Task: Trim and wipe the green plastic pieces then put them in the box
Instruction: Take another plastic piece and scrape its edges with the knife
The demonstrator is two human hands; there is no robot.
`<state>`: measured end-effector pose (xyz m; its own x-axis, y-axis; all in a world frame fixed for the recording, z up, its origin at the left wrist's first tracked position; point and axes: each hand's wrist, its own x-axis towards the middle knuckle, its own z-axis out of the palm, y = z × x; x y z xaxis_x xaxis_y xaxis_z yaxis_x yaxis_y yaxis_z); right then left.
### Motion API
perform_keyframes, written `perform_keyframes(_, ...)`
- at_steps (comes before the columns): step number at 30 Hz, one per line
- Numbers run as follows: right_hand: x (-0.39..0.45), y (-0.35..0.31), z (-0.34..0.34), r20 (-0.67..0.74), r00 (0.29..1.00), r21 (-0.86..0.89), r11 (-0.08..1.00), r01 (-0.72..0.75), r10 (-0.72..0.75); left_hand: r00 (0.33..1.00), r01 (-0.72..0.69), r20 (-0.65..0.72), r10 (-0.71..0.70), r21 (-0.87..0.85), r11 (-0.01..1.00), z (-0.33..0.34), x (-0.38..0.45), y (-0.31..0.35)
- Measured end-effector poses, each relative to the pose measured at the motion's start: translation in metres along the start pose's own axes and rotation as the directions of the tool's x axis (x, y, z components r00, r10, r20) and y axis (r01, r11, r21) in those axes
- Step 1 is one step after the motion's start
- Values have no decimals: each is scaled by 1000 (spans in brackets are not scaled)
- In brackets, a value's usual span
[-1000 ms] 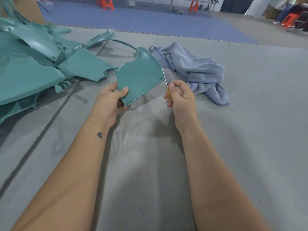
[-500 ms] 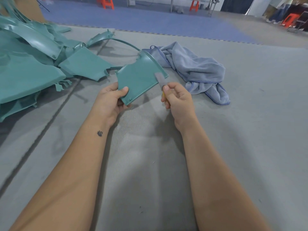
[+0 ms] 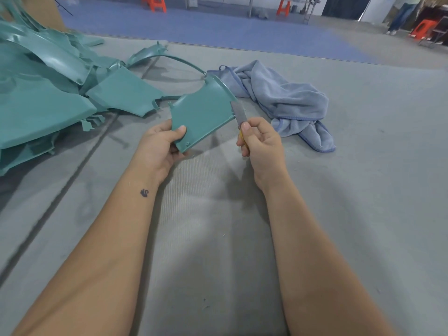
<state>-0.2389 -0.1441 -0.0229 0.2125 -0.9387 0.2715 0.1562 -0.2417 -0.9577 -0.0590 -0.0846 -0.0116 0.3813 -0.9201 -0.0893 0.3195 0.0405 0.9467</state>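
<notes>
Left hand (image 3: 162, 144) grips the green plastic piece (image 3: 202, 115) above the floor mat (image 3: 218, 238), right hand (image 3: 260, 141) grips the knife (image 3: 238, 115) at its edge; a slip could gouge the plastic.

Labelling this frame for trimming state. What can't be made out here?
- Head view: knife handle, only a yellow sliver shows; right hand covers the rest.
- Blade contact with the green piece edge: blurred, cannot tell whether it cuts.
- Green pile: cut off by the left edge.
- Box: only a brown corner at the top edge, possibly it.
- Left hand fingers behind the piece: hidden.
</notes>
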Motion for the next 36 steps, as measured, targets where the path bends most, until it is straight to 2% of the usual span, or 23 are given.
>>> perform_keyframes(3,-1,1,2,41,999,-45,999,-1,3,1000,4,-6,-4,-6,1000,0,0,0)
perform_keyframes(6,-3,3,7,158,987,-177,983,36,-8,1000,-7,1,7,-25,1000,3,-1,-1)
perform_keyframes(8,-4,3,8,191,981,-197,979,50,-12,1000,-12,-1,12,-39,999,4,-1,-1)
perform_keyframes(10,-3,2,6,131,991,-96,995,24,-12,1000,-13,-1,13,-44,999,4,-1,-1)
perform_keyframes(12,-1,0,2,12,1000,16,1000,12,-12,1000,-12,-2,12,-35,999,3,0,-2)
perform_keyframes(14,0,1,1,-50,999,24,1000,-2,3,1000,-13,-2,13,-38,999,3,1,-2)
perform_keyframes(19,-5,3,8,70,997,-203,979,3,12,999,-27,-17,26,-42,999,2,2,-3)
perform_keyframes(28,-5,1,7,111,992,-215,976,-41,66,999,-44,-14,44,9,999,0,3,-5)
perform_keyframes(33,-8,4,15,244,968,-296,955,26,49,998,-64,-9,64,-53,997,3,4,-5)
perform_keyframes(36,-7,3,13,214,975,-241,971,-1,54,995,-92,-47,88,-104,990,-1,5,-3)
